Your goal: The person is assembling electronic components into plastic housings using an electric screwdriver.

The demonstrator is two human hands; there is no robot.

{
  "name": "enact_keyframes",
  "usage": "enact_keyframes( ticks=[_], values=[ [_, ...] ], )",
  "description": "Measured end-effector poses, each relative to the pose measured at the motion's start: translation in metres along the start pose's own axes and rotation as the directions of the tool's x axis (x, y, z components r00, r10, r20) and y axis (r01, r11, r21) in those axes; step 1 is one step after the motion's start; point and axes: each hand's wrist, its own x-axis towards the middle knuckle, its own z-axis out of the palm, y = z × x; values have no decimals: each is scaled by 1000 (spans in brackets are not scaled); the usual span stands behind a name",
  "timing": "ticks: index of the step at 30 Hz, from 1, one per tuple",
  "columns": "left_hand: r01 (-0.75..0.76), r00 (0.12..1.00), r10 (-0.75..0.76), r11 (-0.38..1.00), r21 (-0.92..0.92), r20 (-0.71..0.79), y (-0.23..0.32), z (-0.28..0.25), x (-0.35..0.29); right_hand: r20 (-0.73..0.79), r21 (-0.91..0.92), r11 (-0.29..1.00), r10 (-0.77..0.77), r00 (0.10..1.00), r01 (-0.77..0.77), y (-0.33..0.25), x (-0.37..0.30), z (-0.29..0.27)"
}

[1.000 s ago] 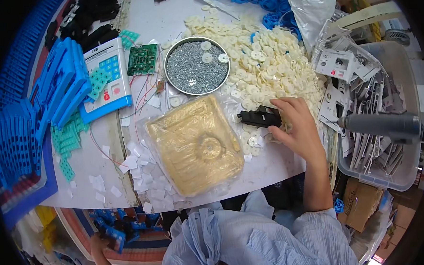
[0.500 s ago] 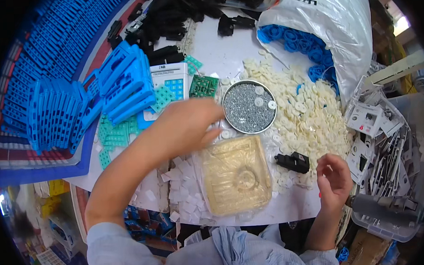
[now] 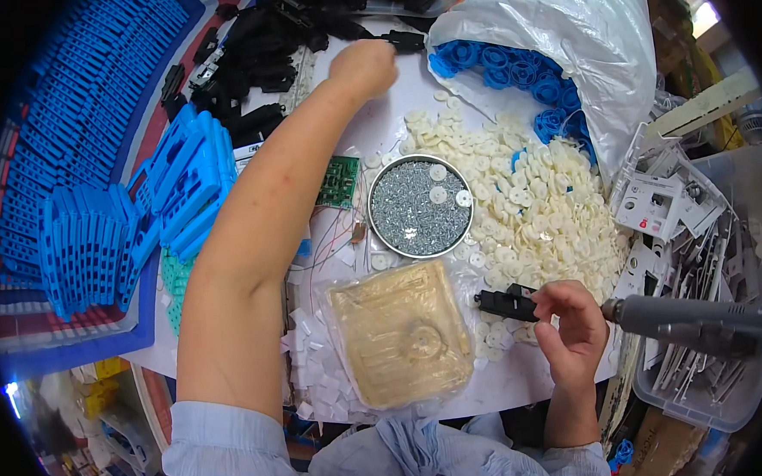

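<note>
My left hand (image 3: 365, 68) reaches to the far side of the table, its curled fingers beside a black plastic part (image 3: 405, 40); the fingertips are hidden, so whether it grips the part is unclear. Close to the right, my right hand (image 3: 574, 330) is half curled with thumb and forefinger apart. Its fingertips are at the end of a small black plastic housing (image 3: 505, 304), which lies on the white discs. Left of this housing is a tan block (image 3: 399, 336) wrapped in clear film. Beyond the block stands a round tin (image 3: 421, 208) of small metal screws.
Cream discs (image 3: 535, 221) spread below a white sack (image 3: 560, 30) of blue parts. A grey electric screwdriver (image 3: 695, 315) lies across a clear bin (image 3: 718, 414) of white plates. Blue frames (image 3: 88, 245) fill the left. Black parts (image 3: 251, 64) pile up far left. A green circuit board (image 3: 338, 182) has wires.
My left hand has moved from beside the tin to the far black parts. My right hand has come closer to the black housing. The screwdriver sits higher in view, and the whole view has shifted slightly.
</note>
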Motion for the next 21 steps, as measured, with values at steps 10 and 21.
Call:
enact_keyframes(
  ticks=[10, 21],
  values=[
    [-154, 961, 178, 980, 124, -212, 72, 54, 27, 143, 20, 999, 46, 989, -49, -12, 30, 20],
    [-133, 984, 118, 985, -109, -136, 78, 52, 16, 242, -7, 1000, 0, 970, 2, -13, 14, 31]
  ],
)
